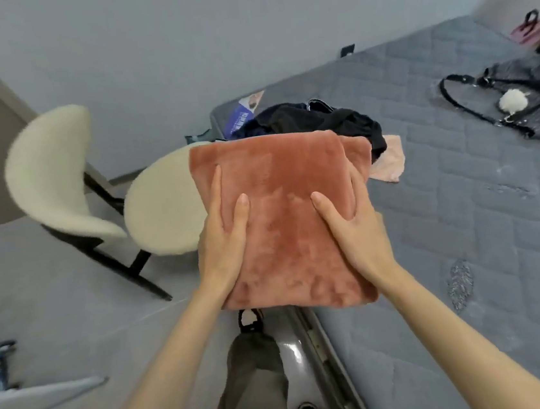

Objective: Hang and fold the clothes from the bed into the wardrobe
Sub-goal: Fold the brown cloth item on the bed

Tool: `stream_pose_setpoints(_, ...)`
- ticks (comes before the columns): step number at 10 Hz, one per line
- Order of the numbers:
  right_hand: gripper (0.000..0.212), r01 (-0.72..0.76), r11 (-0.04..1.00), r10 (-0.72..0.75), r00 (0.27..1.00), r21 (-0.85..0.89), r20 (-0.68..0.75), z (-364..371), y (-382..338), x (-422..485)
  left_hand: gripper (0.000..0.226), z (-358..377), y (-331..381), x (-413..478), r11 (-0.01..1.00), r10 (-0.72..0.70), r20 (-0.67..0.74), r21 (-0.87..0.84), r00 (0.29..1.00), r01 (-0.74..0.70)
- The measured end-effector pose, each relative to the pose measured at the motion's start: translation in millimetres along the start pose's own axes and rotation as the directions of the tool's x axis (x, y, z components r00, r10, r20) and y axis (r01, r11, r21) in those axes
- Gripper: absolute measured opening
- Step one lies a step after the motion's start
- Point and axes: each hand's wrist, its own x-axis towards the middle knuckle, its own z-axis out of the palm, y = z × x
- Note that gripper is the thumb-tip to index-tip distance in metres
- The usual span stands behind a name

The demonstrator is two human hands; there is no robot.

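Note:
A folded rust-pink fleece garment (282, 209) is held up in the air over the bed's near edge. My left hand (222, 243) grips its left side, with the thumb and one finger lying on top. My right hand (356, 238) grips the right side, thumb on top and the other fingers hidden beneath. Behind it, a pile of black clothes (319, 121) lies on the grey quilted bed (465, 215), with a pale peach garment (388, 164) beside the pile. The wardrobe is not in view.
A cream chair (57, 181) on black legs stands left of the bed. A grey handbag (519, 102) with a white pompom lies on the bed at the right, and a pink bag (533, 28) sits at the far corner. The bed's metal frame edge (314, 340) runs below my hands.

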Motion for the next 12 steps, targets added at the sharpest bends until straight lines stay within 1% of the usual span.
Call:
stream_pose_setpoints(1, 0.051, 0.113, 0.994, -0.111, 0.990, -0.011, 0.092, 29.0, -53.5, -29.7, 0.054, -72.0, 17.3, -33.5, 1.000, -0.015, -0.131, -0.022, 0.991, 0.012)
stream_pose_setpoints(2, 0.047, 0.198, 0.980, -0.192, 0.962, -0.012, 0.192, 66.9, -107.1, -61.4, 0.053, -145.0, 31.9, -68.9, 1.000, -0.023, -0.309, -0.023, 0.951, 0.017)
stream_pose_setpoints(3, 0.047, 0.291, 0.957, -0.282, 0.917, 0.009, 0.281, 106.4, -154.8, -86.7, 0.053, -209.2, 42.1, -98.4, 0.999, -0.030, -0.434, -0.026, 0.900, 0.020)
stream_pose_setpoints(4, 0.047, 0.392, 0.917, -0.387, 0.832, 0.073, 0.398, 160.6, -205.8, -126.1, 0.054, -284.5, 48.0, -143.1, 0.998, -0.044, -0.575, 0.012, 0.817, 0.062)
stream_pose_setpoints(5, 0.049, 0.456, 0.878, -0.461, 0.730, 0.142, 0.505, 218.7, -248.1, -169.8, 0.055, -355.5, 43.9, -190.4, 0.994, -0.068, -0.701, 0.012, 0.710, 0.107)
stream_pose_setpoints(6, 0.047, 0.490, 0.840, -0.525, 0.620, 0.235, 0.583, 274.6, -290.4, -218.6, 0.054, -424.5, 43.8, -236.9, 0.988, -0.040, -0.811, 0.053, 0.584, 0.142)
stream_pose_setpoints(7, 0.044, 0.520, 0.790, -0.590, 0.499, 0.325, 0.635, 319.0, -331.6, -270.6, 0.054, -484.4, 47.4, -284.4, 0.982, -0.020, -0.889, 0.068, 0.458, 0.175)
stream_pose_setpoints(8, 0.045, 0.530, 0.750, -0.632, 0.399, 0.395, 0.665, 357.5, -367.7, -315.2, 0.053, -533.4, 53.4, -326.1, 0.966, 0.011, -0.940, 0.098, 0.340, 0.240)
stream_pose_setpoints(9, 0.048, 0.527, 0.698, -0.678, 0.270, 0.484, 0.684, 392.6, -404.9, -357.5, 0.055, -577.8, 61.7, -364.5, 0.958, 0.019, -0.974, 0.082, 0.226, 0.274)
stream_pose_setpoints(10, 0.049, 0.511, 0.648, -0.711, 0.139, 0.565, 0.689, 423.1, -443.4, -393.6, 0.057, -618.1, 74.3, -393.8, 0.956, 0.070, -0.991, 0.100, 0.116, 0.275)
stream_pose_setpoints(11, 0.048, 0.480, 0.612, -0.731, 0.040, 0.628, 0.681, 452.3, -482.6, -415.2, 0.056, -654.1, 93.9, -408.5, 0.942, 0.076, -0.997, 0.078, 0.021, 0.325)
stream_pose_setpoints(12, 0.049, 0.441, 0.566, -0.762, -0.042, 0.696, 0.646, 477.9, -527.1, -436.6, 0.057, -689.5, 118.5, -418.0, 0.908, 0.111, -0.992, 0.073, -0.068, 0.413)
